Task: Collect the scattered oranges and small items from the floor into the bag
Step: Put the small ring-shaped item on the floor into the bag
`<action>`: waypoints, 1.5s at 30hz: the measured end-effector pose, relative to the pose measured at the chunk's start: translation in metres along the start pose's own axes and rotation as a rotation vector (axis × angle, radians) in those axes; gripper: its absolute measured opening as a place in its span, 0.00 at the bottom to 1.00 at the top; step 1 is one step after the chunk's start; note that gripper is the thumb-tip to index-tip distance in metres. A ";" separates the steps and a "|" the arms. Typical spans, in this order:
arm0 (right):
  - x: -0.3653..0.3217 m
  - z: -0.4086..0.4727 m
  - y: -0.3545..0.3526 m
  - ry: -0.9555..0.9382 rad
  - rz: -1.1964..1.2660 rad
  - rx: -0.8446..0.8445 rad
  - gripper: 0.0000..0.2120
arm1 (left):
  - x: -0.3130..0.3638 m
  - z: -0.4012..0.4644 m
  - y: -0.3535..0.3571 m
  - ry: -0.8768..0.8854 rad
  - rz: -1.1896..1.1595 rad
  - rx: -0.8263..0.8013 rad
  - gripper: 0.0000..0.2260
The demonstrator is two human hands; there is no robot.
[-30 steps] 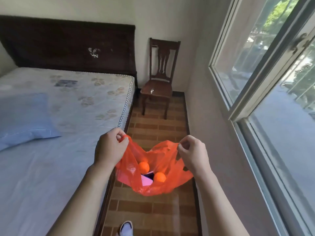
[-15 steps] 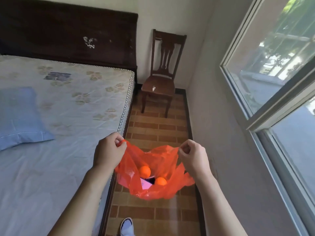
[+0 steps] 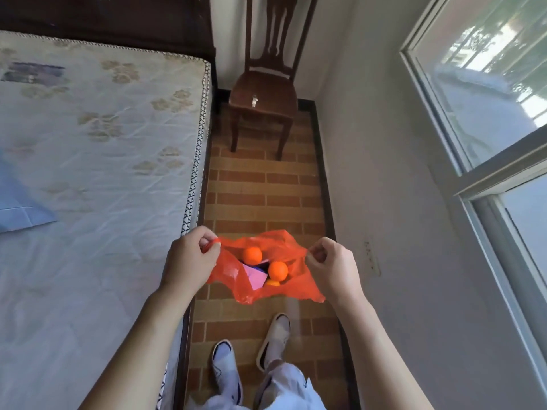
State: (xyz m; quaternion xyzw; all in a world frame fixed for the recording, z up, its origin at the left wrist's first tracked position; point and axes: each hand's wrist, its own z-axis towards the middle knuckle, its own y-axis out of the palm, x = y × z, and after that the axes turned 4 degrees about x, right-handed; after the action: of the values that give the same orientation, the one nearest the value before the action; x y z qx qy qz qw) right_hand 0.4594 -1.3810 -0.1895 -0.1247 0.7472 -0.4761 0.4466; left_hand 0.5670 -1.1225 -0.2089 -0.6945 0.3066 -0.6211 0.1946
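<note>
An orange plastic bag [image 3: 299,284] hangs open between my hands above the brick-patterned floor. My left hand [image 3: 188,263] pinches its left handle, and my right hand [image 3: 333,266] pinches the right handle. Inside lie two oranges, one at the far side [image 3: 252,254] and one nearer the right [image 3: 278,271]. A pink flat item [image 3: 254,276] and a dark blue item [image 3: 260,266] lie beside them. A small yellow-orange piece [image 3: 272,282] peeks out under the nearer orange.
A bed with a pale patterned mattress [image 3: 97,143] fills the left side, with a blue pillow [image 3: 17,202] on it. A dark wooden chair [image 3: 263,96] stands at the far end of the narrow floor strip [image 3: 263,190]. Wall and window [image 3: 488,84] close the right. My shoes [image 3: 225,371] are below.
The view has tilted downward, bringing my feet and legs into sight. Both hands still hold the bag handles, and the bag mouth is spread wider with its contents more exposed.
</note>
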 end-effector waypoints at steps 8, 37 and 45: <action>0.028 0.050 0.043 0.001 -0.005 -0.108 0.04 | -0.021 0.030 0.043 -0.083 0.088 -0.050 0.06; 0.223 0.175 0.299 0.094 -0.010 -0.303 0.03 | -0.196 0.156 0.280 -0.064 0.423 -0.211 0.03; 0.281 0.200 0.374 0.034 -0.015 -0.220 0.02 | -0.262 0.178 0.343 0.046 0.443 -0.233 0.03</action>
State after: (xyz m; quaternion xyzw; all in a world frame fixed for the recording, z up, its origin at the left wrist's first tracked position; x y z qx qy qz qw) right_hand 0.5456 -1.4805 -0.6810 -0.1704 0.8013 -0.3967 0.4140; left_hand 0.6684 -1.2196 -0.6545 -0.6136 0.5254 -0.5395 0.2377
